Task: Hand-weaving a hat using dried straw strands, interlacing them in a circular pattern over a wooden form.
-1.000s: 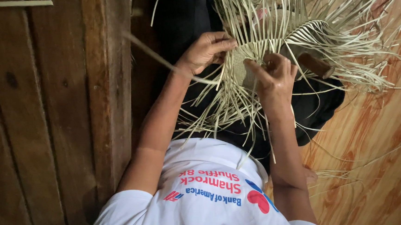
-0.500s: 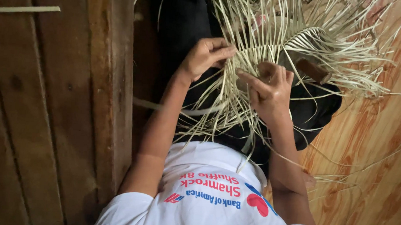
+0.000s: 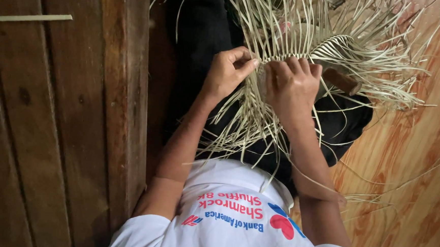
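Note:
A half-woven piece of pale straw point(image 3: 306, 37) lies on my lap, with many loose strips fanning out on all sides. My left hand point(image 3: 228, 70) pinches a few strips at the edge of the woven part, thumb against fingertips. Right beside it, almost touching, my right hand point(image 3: 291, 84) is curled over the weave and grips it from above. Loose strip ends point(image 3: 245, 130) hang down below both hands over my black trousers point(image 3: 200, 31).
Dark wooden boards point(image 3: 51, 128) fill the left side, and a single straw strip point(image 3: 28, 18) lies across them at the upper left. An orange wood-grain floor point(image 3: 416, 166) is on the right, with stray strips on it. A brown wooden piece point(image 3: 342, 81) pokes out under the weave.
The long strip that stretched out to the left from my left hand is gone from view. Both hands have drawn close together on the edge of the weave.

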